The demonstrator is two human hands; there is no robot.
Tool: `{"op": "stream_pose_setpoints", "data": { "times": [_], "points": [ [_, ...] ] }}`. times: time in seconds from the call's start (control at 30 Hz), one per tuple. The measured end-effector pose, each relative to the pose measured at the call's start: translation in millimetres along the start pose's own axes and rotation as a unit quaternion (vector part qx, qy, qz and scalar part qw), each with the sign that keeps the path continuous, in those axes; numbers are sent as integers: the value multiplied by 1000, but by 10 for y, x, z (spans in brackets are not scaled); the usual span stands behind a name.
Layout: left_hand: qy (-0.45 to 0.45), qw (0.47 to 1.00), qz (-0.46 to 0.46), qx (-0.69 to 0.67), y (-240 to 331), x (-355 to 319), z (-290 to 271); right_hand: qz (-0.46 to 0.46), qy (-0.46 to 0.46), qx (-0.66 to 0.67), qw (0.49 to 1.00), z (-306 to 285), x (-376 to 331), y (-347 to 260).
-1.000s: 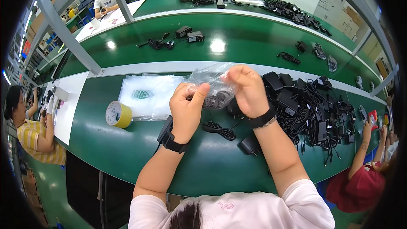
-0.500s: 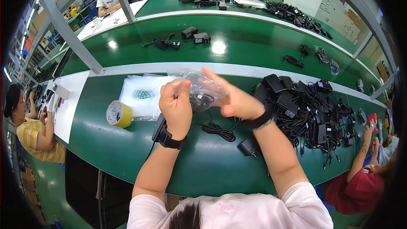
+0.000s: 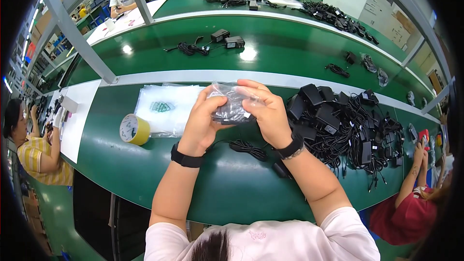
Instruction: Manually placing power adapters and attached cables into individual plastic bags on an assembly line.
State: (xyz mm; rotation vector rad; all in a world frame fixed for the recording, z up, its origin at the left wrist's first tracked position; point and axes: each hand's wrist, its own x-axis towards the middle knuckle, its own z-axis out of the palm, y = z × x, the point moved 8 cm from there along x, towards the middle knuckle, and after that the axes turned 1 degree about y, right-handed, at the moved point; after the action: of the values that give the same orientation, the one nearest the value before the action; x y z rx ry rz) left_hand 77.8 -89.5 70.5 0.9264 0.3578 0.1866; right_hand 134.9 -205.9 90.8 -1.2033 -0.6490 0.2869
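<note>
your left hand and right hand both grip the clear bag, dark contents inside, held over the green desk between the bag stack on your left and the adapter pile on your right. cable coil lies nearer you; yellow tape roll sits beside the stack.
</note>
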Motion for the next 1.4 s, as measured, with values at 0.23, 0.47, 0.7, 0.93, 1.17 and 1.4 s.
{"op": "stream_pose_setpoints", "data": {
  "times": [0.23, 0.47, 0.7, 0.93, 1.17, 1.4],
  "points": [
    [-43, 969, 172, 172, 109, 124, -204, 342, -141, 178, 912, 183, -99, 14],
    [103, 931, 166, 309, 662, -106, -323, 162, -139, -370, 904, -810, 1316, -27],
    [124, 857, 418, 276, 1342, -816, -238, 77, 6, -881, 466, -2316, 2239, 969],
    [150, 837, 476, 225, 1544, -1014, -264, 69, -25, -741, 668, -1003, 2468, 1285],
    [137, 820, 517, 205, 1539, -999, -183, 177, -21, -597, 782, -957, 2712, 1837],
    [54, 847, 492, 194, 1644, -1150, -331, 9, 56, -704, 708, -1143, 2642, 618]
  ]
}}
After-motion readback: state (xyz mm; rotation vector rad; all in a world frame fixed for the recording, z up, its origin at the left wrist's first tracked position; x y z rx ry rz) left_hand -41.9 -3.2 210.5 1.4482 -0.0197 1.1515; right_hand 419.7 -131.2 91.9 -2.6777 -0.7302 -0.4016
